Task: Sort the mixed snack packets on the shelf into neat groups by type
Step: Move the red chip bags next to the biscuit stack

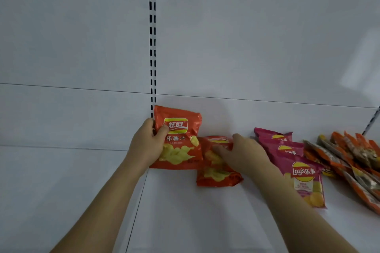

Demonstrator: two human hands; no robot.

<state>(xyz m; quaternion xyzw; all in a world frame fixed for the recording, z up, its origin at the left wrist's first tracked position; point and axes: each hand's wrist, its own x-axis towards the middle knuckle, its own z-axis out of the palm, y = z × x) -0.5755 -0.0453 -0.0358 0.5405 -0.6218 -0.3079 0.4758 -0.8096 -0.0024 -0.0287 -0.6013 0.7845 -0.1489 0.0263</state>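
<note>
My left hand [147, 146] grips the left edge of an orange-red chip packet [181, 146], which stands upright against the white back wall. Just right of it lies a second orange-red chip packet [216, 172] flat on the white shelf [195, 222]; my right hand [240, 153] rests on its upper part, fingers over it. Three pink Lay's packets [304, 172] lie overlapping in a row right of my right hand. Several orange stick-shaped snack packets [353, 160] are heaped at the far right.
A slotted white upright [152, 47] runs up the back wall above the left packet. A shelf seam [137, 201] runs from the wall toward me under my left forearm. A second slotted upright [371, 121] shows at the right edge.
</note>
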